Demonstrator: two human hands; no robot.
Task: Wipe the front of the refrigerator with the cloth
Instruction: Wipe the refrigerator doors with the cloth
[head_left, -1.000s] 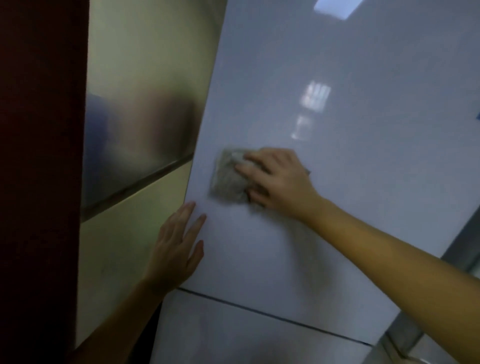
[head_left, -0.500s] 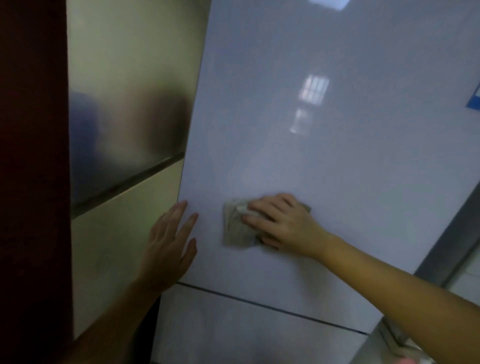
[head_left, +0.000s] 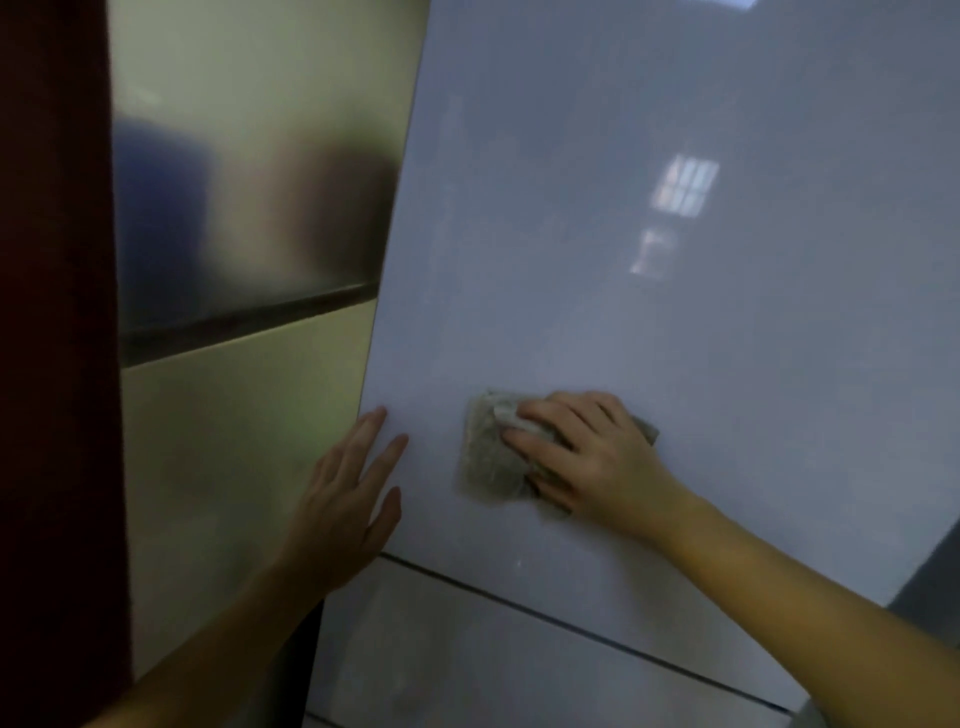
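Observation:
The refrigerator's glossy pale grey upper door (head_left: 649, 286) fills most of the view, with a dark seam and a lower door (head_left: 493, 660) beneath it. My right hand (head_left: 587, 457) lies flat on a folded grey-green cloth (head_left: 491, 457) and presses it against the lower left part of the upper door. My left hand (head_left: 345, 499) rests with fingers spread on the door's left edge, just above the seam, a short way left of the cloth.
The refrigerator's metallic side panel (head_left: 249, 208) with a dark horizontal seam runs left of the door. A dark red surface (head_left: 52, 338) borders the far left. A grey strip (head_left: 930, 592) shows at the door's lower right edge.
My right hand has slid the cloth down the door from about mid-height to near the lower seam, and a little to the right. My left hand has stayed on the left edge.

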